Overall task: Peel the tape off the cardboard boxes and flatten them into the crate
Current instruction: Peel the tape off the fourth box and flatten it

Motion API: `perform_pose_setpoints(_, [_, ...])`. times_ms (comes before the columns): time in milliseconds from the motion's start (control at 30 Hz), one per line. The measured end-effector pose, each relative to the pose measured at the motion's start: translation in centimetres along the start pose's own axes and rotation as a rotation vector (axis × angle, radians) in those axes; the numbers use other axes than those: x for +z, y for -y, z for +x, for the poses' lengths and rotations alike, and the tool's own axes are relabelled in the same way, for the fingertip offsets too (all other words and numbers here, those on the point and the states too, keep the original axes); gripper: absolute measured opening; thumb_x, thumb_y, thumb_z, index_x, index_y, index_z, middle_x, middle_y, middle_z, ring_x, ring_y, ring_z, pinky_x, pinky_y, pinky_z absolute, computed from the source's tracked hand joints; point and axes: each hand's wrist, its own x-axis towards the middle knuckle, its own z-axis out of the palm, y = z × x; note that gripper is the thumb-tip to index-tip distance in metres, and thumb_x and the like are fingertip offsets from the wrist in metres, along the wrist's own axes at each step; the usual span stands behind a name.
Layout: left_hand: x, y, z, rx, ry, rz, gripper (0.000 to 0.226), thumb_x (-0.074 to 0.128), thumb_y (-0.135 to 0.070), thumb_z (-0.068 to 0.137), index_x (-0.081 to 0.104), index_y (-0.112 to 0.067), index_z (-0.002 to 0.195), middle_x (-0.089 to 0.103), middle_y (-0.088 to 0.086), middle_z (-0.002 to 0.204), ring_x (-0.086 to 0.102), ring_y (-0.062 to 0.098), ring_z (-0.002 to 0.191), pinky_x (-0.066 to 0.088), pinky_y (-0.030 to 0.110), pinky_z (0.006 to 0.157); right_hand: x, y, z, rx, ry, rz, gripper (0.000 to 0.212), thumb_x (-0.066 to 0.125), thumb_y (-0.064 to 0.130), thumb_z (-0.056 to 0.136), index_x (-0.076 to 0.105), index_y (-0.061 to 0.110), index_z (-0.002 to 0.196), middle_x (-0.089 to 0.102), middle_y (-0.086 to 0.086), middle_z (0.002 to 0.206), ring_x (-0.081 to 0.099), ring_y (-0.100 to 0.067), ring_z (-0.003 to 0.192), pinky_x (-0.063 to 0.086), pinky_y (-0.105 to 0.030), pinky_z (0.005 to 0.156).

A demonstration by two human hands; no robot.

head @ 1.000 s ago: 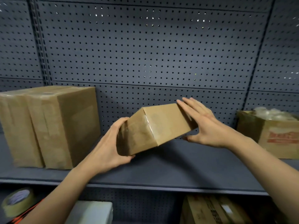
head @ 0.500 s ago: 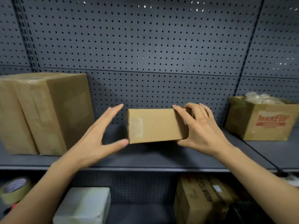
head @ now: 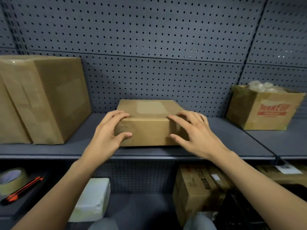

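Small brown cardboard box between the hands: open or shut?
Shut. The small brown cardboard box shows a flat closed top, no flap raised.

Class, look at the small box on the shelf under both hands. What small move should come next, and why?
Probably pick at the tape end with the thumb of the left hand: the small box lies flat on the shelf, taped at its left end, right hand steadying it.
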Motion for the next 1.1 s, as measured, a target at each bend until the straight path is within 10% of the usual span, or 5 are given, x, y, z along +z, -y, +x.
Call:
perform_pose_setpoints(167, [0.0, 1.4, 0.2, -0.043, 0.046, 0.049, 0.054, 0.079, -0.014, 0.083, 0.058, -0.018, 0.133, 0.045, -0.007, 0.134, 0.037, -0.002, 0.118, 0.020, -0.003, 0.094, 1.1, -2.4, -0.2, 0.177, 0.059, 0.114, 0.058, 0.060, 0.050, 0.092, 0.044, 0.035, 0.146, 0.040, 0.006, 0.144, 0.035, -0.018, 0.135, 0.024, -0.039, 0.115])
perform_pose_setpoints(500, [0.6, 1.0, 0.1, -0.058, 0.038, 0.187, 0.043, 0.071, -0.036, 0.087, 0.056, -0.021, 0.124, 0.041, -0.006, 0.132, 0.029, 0.015, 0.139, 0.039, 0.047, 0.106, 3.1, -1.0, -0.2, 0.328, -0.059, 0.334, 0.060, 0.074, 0.040, 0.083, 0.053, 0.031, 0.138, 0.041, 0.011, 0.140, 0.048, -0.013, 0.123, 0.043, -0.038, 0.104])
perform_pose_setpoints(800, [4.5, -2.9, 2.7, -0.107, 0.052, 0.651, 0.068, 0.026, -0.073, 0.086, 0.065, -0.032, 0.124, 0.064, -0.006, 0.126, 0.046, 0.023, 0.133, -0.002, 0.080, 0.106, 4.6, 0.4, -0.5, 0.423, -0.258, 0.361, 0.058, 0.074, 0.042, 0.077, 0.059, 0.035, 0.132, 0.048, 0.017, 0.142, 0.052, -0.005, 0.121, 0.049, -0.041, 0.099])
perform_pose_setpoints(967, [5.7, -3.2, 2.7, -0.083, -0.039, 0.713, 0.071, 0.031, -0.073, 0.086, 0.072, -0.021, 0.111, 0.070, 0.004, 0.111, 0.063, 0.026, 0.110, 0.000, 0.074, 0.109, 5.0, 0.0, -0.6, 0.427, -0.299, 0.421, 0.059, 0.072, 0.045, 0.073, 0.062, 0.037, 0.131, 0.051, 0.019, 0.140, 0.051, 0.001, 0.122, 0.050, -0.039, 0.100])
perform_pose_setpoints(1100, [6.9, -2.2, 3.1, -0.026, -0.091, 0.717, 0.068, 0.038, -0.071, 0.085, 0.072, -0.014, 0.102, 0.069, 0.010, 0.102, 0.064, 0.033, 0.097, 0.037, 0.048, 0.096, 5.3, -0.1, -0.8, 0.422, -0.323, 0.457, 0.058, 0.074, 0.041, 0.074, 0.063, 0.036, 0.130, 0.051, 0.020, 0.140, 0.053, 0.002, 0.119, 0.052, -0.038, 0.099])
